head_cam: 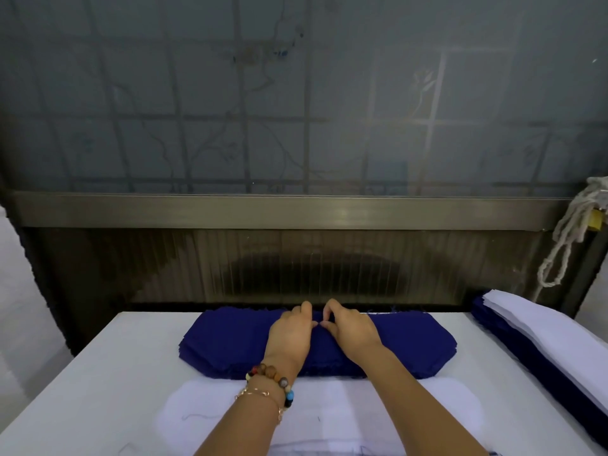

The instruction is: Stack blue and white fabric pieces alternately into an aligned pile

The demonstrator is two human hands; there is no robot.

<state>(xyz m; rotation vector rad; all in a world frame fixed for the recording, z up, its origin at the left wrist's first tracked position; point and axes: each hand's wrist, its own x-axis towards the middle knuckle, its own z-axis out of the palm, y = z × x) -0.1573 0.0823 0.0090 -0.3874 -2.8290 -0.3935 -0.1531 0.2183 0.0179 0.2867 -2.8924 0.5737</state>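
Observation:
A thick stack of dark blue fabric pieces (227, 343) lies across the far middle of the white table. Both hands rest on its top at the centre. My left hand (291, 330), with beaded bracelets on the wrist, and my right hand (350, 327) have their fingertips together, pinching the top blue piece near the far edge. A stack of white fabric pieces (329, 419) lies nearer to me, partly under my forearms. At the right, a long pile of alternating blue and white pieces (539, 337) has white on top.
The white table (98, 373) ends at a dark ribbed panel and a metal rail (296, 210) under a frosted window. A knotted white rope (566, 241) hangs at the right. The table's left edge drops off near the left border.

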